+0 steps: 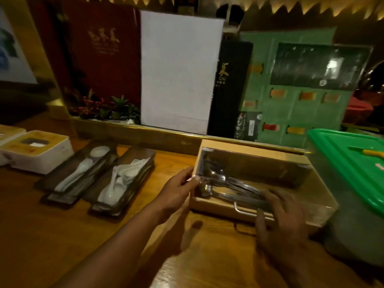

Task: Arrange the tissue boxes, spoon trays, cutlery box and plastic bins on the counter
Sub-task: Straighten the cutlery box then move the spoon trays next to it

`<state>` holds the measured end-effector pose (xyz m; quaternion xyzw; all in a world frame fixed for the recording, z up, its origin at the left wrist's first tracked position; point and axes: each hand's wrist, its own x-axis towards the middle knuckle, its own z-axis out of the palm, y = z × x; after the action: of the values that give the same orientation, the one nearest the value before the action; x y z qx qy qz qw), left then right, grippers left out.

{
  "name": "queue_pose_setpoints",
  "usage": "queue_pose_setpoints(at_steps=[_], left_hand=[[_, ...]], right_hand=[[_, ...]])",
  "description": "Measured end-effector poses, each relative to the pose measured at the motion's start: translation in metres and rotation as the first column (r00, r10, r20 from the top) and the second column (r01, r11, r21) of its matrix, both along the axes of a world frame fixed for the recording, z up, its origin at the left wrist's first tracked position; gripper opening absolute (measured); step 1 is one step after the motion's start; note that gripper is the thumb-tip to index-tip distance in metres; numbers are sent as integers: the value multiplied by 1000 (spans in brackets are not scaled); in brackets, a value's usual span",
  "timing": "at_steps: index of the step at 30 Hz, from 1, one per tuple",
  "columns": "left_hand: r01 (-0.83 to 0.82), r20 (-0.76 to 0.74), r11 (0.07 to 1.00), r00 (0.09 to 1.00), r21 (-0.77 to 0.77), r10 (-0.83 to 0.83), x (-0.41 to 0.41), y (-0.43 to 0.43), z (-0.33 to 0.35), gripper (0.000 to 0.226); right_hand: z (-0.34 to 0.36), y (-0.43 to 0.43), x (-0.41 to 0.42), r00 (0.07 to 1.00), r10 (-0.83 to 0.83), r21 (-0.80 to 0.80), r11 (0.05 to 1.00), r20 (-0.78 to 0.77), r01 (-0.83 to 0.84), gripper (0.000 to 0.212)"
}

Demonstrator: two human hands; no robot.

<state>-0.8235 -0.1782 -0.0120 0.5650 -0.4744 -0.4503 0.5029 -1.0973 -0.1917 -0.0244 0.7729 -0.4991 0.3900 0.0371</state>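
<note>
We take the cutlery box (pixel 255 183) as landmark: pale wood with a clear lid, it sits on the wooden desk (pixel 62 235) right of centre, metal spoons and forks (pixel 232 186) showing through the lid

Left hand (pixel 176 190): its grip is on the box's near-left corner, thumb on the lid edge, fingers wrapped down the left side, so a narrow hold on the box itself. Right hand (pixel 280 217): fingers spread wide and laid flat over the near edge, by the metal handle (pixel 245 212); it is blurred, and we cannot tell whether it clasps the handle or only rests there

Left of the box, two dark spoon trays (pixel 133 179) lie side by side at a slant, white spoons inside; the nearer tray is close to the left hand but apart from it. Each seems to sit on another tray beneath, though we cannot say how many. Further left of those, a white tissue box (pixel 39 154) with an orange top, and a second one behind it cut off by the frame edge

Right of the cutlery box, a plastic bin (pixel 353 225) with a green lid (pixel 351 163), just beside or touching; its contents are not readable and its right side is cut off. Behind the box, upright menus and a white sheet (pixel 178 71) stand against the back ledge; their print is too dim to read
</note>
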Motion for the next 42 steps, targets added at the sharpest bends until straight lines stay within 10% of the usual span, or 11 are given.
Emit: queue_pose_setpoints(at_steps=[6,11,28,42], left_hand=[[-9,504,988,859,-157,88,118,50,13,52],[-150,676,971,698,-186,237,239,73,4,50],[-75,126,984,990,161,54,234,46,-53,44],[66,-203,983,979,169,-31,139,2,-53,56]], right_hand=[[-5,43,137,958,277,104,953,73,-284,41],[-43,61,266,939,308,408,846,154,-345,79],[-54,78,320,1000,23,494,869,-10,-15,75],[-59,57,237,943,-333,502,819,20,279,67]])
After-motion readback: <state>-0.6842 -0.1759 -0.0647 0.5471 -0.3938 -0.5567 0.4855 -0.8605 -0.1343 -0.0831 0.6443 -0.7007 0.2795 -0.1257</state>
